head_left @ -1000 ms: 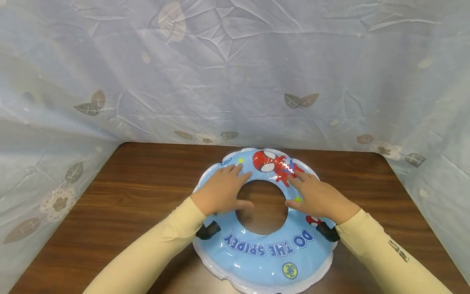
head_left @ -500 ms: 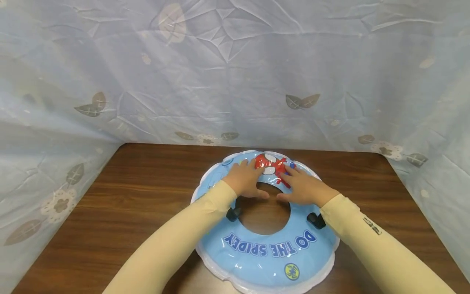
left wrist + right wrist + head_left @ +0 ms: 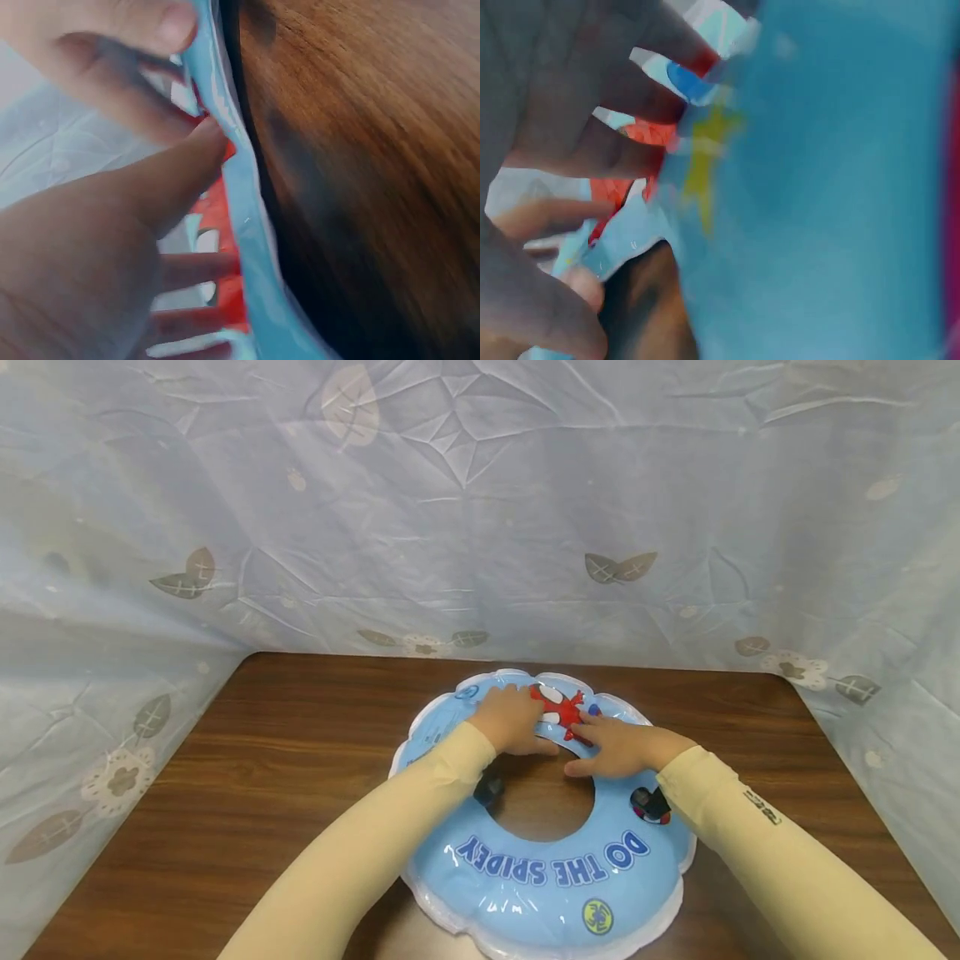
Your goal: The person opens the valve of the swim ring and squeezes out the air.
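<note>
A light blue inflatable swim ring (image 3: 555, 902) lies flat on the table, with a white scalloped edge and blue lettering. My left hand (image 3: 513, 722) rests on its far part, beside a printed red figure (image 3: 566, 714); the thumb reaches toward the central hole. Just right of that figure, my right hand (image 3: 618, 746) lies over the ring with spread fingers, its thumb over the hole. In the left wrist view, the left thumb (image 3: 184, 169) and fingers touch the vinyl. The right wrist view shows the right fingers (image 3: 634, 150) extended against the ring near a yellow star (image 3: 705, 165).
Brown wood-grain table (image 3: 262, 777) surrounds the ring. A pale curtain (image 3: 465, 527) with leaf prints hangs behind it and along both sides. Black camera mounts (image 3: 651, 804) sit at the wrists, above the ring.
Both hands have come closer together at the ring's far side; the left has moved right, the right slightly left. The ring has stayed nearly in place.
</note>
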The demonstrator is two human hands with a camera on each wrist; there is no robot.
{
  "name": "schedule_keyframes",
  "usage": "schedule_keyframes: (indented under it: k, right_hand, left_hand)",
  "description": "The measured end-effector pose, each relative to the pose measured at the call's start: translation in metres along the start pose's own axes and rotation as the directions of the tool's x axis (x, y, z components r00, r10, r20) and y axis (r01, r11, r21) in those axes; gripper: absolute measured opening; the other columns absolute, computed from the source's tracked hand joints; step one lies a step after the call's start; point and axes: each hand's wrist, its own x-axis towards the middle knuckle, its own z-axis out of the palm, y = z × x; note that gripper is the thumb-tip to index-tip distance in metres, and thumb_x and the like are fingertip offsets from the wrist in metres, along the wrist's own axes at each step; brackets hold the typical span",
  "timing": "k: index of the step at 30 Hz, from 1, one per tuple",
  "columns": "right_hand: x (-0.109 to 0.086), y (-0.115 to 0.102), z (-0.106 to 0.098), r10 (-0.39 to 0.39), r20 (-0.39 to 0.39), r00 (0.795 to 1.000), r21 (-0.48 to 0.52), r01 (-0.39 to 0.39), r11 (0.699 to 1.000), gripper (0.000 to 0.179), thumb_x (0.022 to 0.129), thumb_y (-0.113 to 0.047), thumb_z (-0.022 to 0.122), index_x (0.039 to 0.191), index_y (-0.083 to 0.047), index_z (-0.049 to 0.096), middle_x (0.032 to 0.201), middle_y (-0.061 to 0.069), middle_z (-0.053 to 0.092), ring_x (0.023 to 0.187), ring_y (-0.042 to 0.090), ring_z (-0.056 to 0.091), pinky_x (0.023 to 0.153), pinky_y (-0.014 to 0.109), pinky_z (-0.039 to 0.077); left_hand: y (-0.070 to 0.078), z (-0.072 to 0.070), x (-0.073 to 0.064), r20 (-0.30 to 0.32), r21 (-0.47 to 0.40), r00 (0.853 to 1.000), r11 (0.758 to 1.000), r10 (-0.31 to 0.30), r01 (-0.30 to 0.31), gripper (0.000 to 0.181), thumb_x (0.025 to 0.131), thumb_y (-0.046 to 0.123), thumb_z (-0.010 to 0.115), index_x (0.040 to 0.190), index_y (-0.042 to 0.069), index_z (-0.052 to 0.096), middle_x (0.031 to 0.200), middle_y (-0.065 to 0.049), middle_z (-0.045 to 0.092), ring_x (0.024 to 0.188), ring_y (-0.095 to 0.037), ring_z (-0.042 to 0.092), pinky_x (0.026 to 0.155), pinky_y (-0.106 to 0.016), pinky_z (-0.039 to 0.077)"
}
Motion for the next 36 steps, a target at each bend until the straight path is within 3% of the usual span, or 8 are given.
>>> schedule_keyframes:
  k: [4,8,16,20,23,26,30,36]
  right_hand:
    - [-0.001,0.003,-0.006,-0.068,-0.134,0.989,-0.037,0.063,0.997,0.078,0.098,-0.048,0.067,0.153,0.002,0.045,0.159,0.027,0.041,0.148,0.048,0.035,0.116,0.063,0.032]
    - [0.0,0.007,-0.006,-0.079,-0.215,0.973,-0.062,0.067,0.996,0.077,0.098,-0.048,0.066,0.151,0.005,0.048,0.155,0.029,0.045,0.145,0.049,0.038,0.114,0.063,0.035]
    - [0.004,0.009,0.004,-0.015,-0.078,0.997,0.001,0.015,1.0,0.093,0.098,-0.064,0.056,0.156,0.006,0.036,0.163,0.031,0.029,0.15,0.052,0.028,0.118,0.065,0.027]
    - [0.004,0.009,0.004,-0.004,-0.031,1.0,0.009,0.004,1.0,0.094,0.097,-0.064,0.058,0.158,0.004,0.034,0.166,0.029,0.026,0.151,0.051,0.025,0.119,0.065,0.026]
    - [0.001,0.011,0.005,-0.009,-0.043,0.999,0.003,0.009,1.0,0.093,0.097,-0.062,0.059,0.159,0.002,0.033,0.166,0.027,0.026,0.151,0.05,0.025,0.117,0.065,0.028]
    - [-0.01,0.012,0.008,-0.037,-0.104,0.994,-0.045,0.032,0.998,0.091,0.096,-0.061,0.061,0.159,0.001,0.036,0.165,0.026,0.03,0.151,0.049,0.027,0.115,0.065,0.032]
    - [-0.036,0.013,0.017,-0.094,-0.209,0.973,-0.138,0.066,0.988,0.087,0.094,-0.059,0.066,0.155,-0.001,0.044,0.162,0.024,0.037,0.148,0.048,0.034,0.112,0.064,0.037]
    - [-0.067,0.015,0.031,-0.126,-0.291,0.948,-0.173,0.078,0.982,0.084,0.093,-0.062,0.067,0.15,-0.003,0.052,0.155,0.025,0.046,0.143,0.049,0.042,0.109,0.064,0.041]
  left_hand:
    - [0.002,0.002,0.009,-0.072,0.012,0.996,0.998,0.059,-0.059,0.078,0.093,0.069,0.061,0.152,0.019,0.053,0.159,-0.012,0.046,0.144,-0.032,0.046,0.116,-0.048,0.04]
    - [0.005,0.008,0.014,-0.061,-0.01,0.994,0.996,0.093,-0.094,0.084,0.094,0.074,0.054,0.158,0.021,0.045,0.165,-0.015,0.036,0.151,-0.032,0.036,0.12,-0.05,0.034]
    - [0.009,0.016,0.017,-0.019,-0.032,0.997,0.997,0.076,-0.076,0.078,0.094,0.069,0.057,0.155,0.02,0.05,0.158,-0.01,0.048,0.147,-0.029,0.042,0.118,-0.047,0.038]
    - [0.009,0.017,0.017,0.023,-0.089,0.998,0.995,0.054,-0.052,0.081,0.095,0.068,0.057,0.157,0.019,0.046,0.162,-0.01,0.042,0.152,-0.03,0.036,0.122,-0.047,0.031]
    - [0.009,0.015,0.012,0.012,-0.129,0.998,0.99,0.06,-0.058,0.081,0.095,0.067,0.059,0.158,0.019,0.044,0.164,-0.011,0.039,0.153,-0.03,0.033,0.124,-0.047,0.028]
    - [0.007,0.011,0.0,-0.045,-0.149,0.993,0.982,0.108,-0.114,0.081,0.095,0.064,0.062,0.158,0.017,0.044,0.164,-0.012,0.04,0.153,-0.03,0.033,0.125,-0.046,0.026]
    - [-0.003,0.005,-0.037,-0.121,-0.161,0.982,0.973,0.144,-0.163,0.075,0.095,0.057,0.067,0.154,0.015,0.05,0.16,-0.013,0.045,0.151,-0.031,0.037,0.124,-0.048,0.027]
    - [-0.037,0.017,-0.098,-0.164,-0.251,0.985,0.964,0.051,-0.091,0.073,0.092,0.054,0.073,0.147,0.01,0.058,0.156,-0.02,0.048,0.148,-0.04,0.04,0.121,-0.054,0.03]
